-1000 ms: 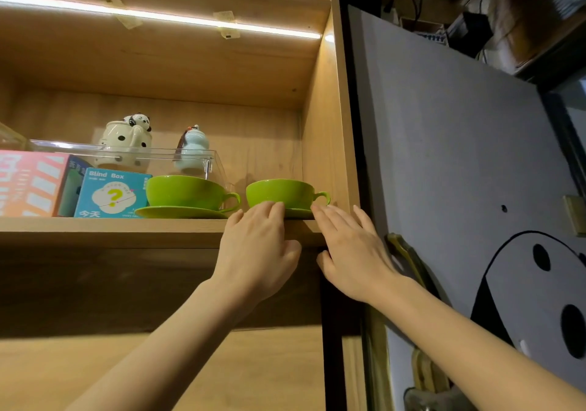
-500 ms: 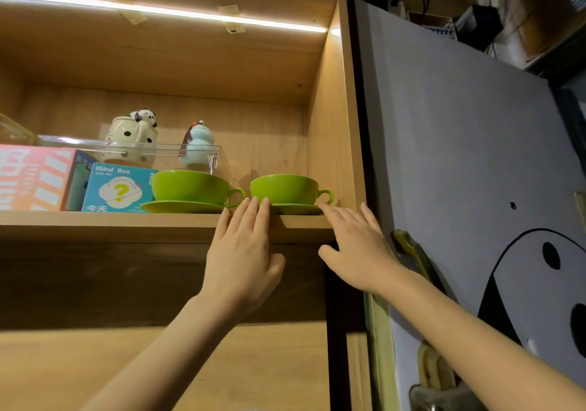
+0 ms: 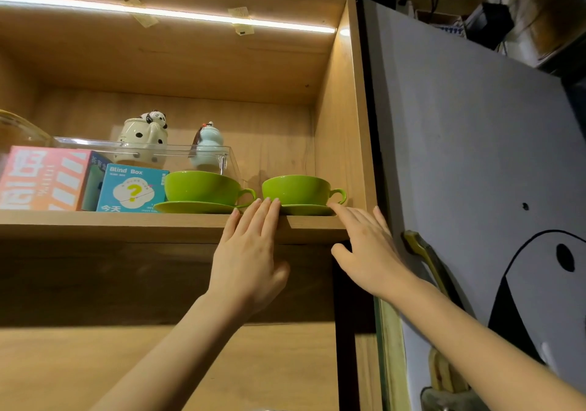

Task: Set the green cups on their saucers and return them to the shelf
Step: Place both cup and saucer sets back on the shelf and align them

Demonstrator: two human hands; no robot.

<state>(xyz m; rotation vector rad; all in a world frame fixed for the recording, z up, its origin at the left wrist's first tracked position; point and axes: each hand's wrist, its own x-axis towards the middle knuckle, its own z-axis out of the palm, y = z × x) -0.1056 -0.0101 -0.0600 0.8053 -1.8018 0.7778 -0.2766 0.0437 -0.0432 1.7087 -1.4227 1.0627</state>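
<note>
Two green cups stand on green saucers side by side on the lit wooden shelf [image 3: 95, 225]. The left cup [image 3: 201, 187] rests on its saucer [image 3: 193, 208], handle to the right. The right cup [image 3: 295, 189] sits on its saucer [image 3: 307, 210] close to the cabinet's right wall. My left hand [image 3: 250, 252] lies flat against the shelf's front edge, fingertips at the right saucer's left rim. My right hand [image 3: 369, 245] is spread open, its fingertips at that saucer's right rim. Neither hand holds anything.
Left of the cups stand a blue "Blind Box" carton [image 3: 130, 188] and a pink box [image 3: 41, 177]. Behind them a clear tray [image 3: 177, 150] holds a spotted panda teapot [image 3: 142, 137] and a pale blue gourd figure [image 3: 207, 149]. An open grey cabinet door [image 3: 475, 141] with a handle [image 3: 425, 255] hangs at right.
Both hands have drawn back from the right cup and saucer toward the shelf's front edge, and my fingers have flattened. The cups stay put.
</note>
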